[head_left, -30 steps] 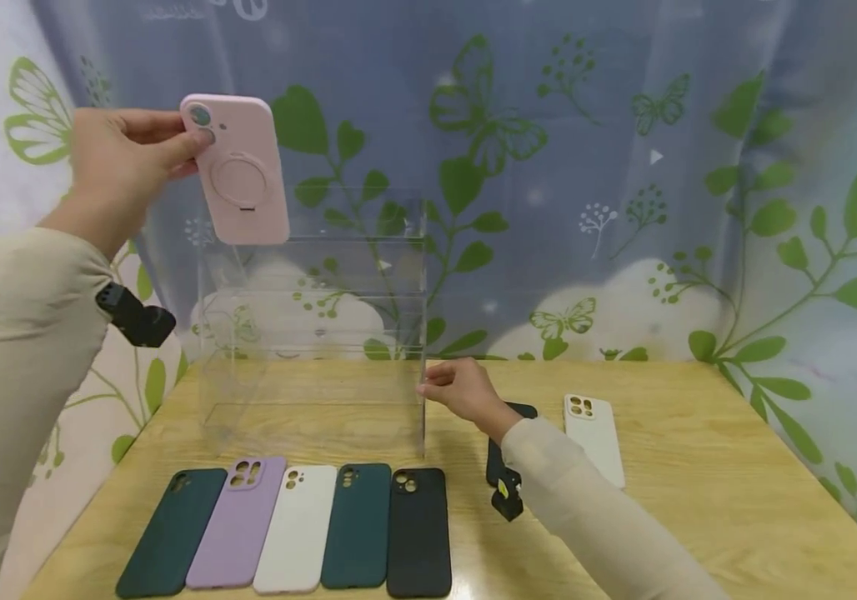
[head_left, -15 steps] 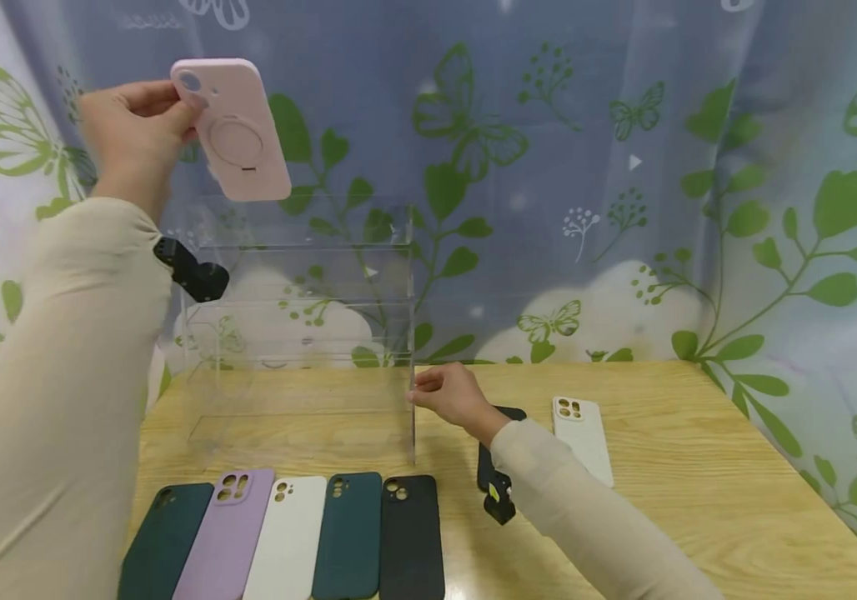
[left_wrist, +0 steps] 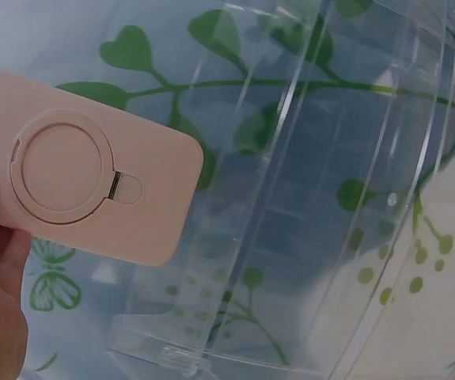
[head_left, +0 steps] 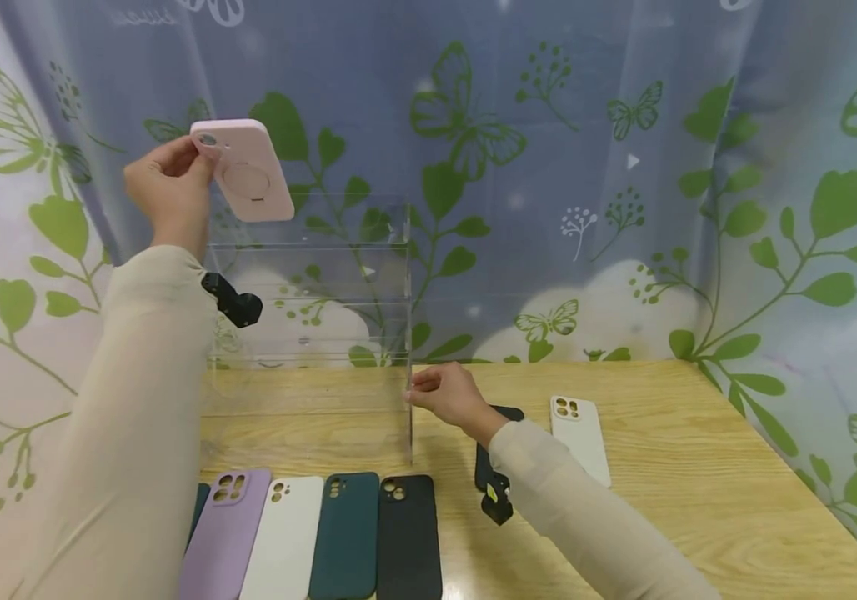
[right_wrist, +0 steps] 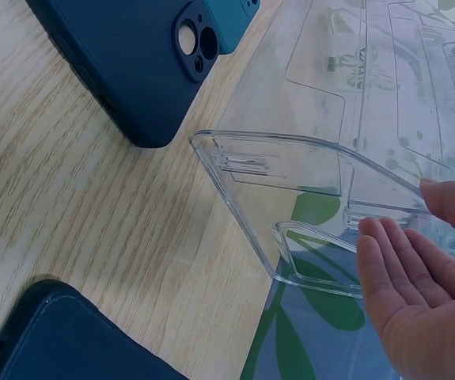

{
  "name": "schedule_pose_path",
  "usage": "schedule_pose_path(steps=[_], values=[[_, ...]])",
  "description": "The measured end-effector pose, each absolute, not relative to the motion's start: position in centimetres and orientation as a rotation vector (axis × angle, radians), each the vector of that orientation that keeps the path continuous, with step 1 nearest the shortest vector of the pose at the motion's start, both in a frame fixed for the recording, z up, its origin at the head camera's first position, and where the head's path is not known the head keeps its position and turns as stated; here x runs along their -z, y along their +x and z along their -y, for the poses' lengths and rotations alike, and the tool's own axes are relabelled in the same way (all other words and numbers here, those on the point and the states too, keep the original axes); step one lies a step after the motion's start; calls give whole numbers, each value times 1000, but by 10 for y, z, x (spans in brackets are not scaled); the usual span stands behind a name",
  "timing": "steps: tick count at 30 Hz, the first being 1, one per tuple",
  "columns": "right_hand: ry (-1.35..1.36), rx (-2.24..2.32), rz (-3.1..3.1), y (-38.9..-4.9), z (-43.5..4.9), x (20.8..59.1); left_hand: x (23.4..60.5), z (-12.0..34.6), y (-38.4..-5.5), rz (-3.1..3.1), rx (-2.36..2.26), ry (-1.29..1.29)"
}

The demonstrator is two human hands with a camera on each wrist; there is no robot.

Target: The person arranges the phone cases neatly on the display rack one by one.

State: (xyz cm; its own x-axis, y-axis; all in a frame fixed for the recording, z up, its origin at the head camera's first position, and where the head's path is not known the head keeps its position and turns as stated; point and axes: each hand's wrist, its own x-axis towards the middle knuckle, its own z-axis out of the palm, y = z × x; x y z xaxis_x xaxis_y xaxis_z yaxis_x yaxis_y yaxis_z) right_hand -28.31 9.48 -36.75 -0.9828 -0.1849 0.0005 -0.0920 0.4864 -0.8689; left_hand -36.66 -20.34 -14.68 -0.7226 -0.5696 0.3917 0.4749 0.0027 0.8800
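High on the left in the head view, my left hand (head_left: 173, 187) pinches a pink phone case (head_left: 258, 179) by its camera corner. The case has a round ring on its back and tilts over the top of a clear stepped display rack (head_left: 308, 400). In the left wrist view the pink case (left_wrist: 152, 174) overlaps the rack's tiers. My right hand (head_left: 453, 396) is at the rack's right side; in the right wrist view its fairly straight fingers (right_wrist: 401, 265) lie against the clear side panel (right_wrist: 251, 178), thumb at the front edge.
In front of the rack lie a purple case (head_left: 226, 537), a white case (head_left: 283, 537), a teal case (head_left: 346, 533) and a black case (head_left: 409, 533). My left sleeve partly hides a dark green one (head_left: 199, 504). Right of the rack lie a dark case (head_left: 484, 467) and another white case (head_left: 580, 433).
My left hand rose with the pink case, then came down and rightward, over the rack's upper left. The left sleeve now covers most of the dark green case. My right hand stays at the rack's side.
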Motion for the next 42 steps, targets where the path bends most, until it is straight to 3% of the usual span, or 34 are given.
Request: schedule_pose_path(steps=[23, 42], values=[[-244, 1533, -2612, -284, -96, 371, 161, 204, -377, 1829, 1616, 302], [-255, 1529, -2630, -284, -98, 370, 159, 216, -369, 1860, 1877, 333]])
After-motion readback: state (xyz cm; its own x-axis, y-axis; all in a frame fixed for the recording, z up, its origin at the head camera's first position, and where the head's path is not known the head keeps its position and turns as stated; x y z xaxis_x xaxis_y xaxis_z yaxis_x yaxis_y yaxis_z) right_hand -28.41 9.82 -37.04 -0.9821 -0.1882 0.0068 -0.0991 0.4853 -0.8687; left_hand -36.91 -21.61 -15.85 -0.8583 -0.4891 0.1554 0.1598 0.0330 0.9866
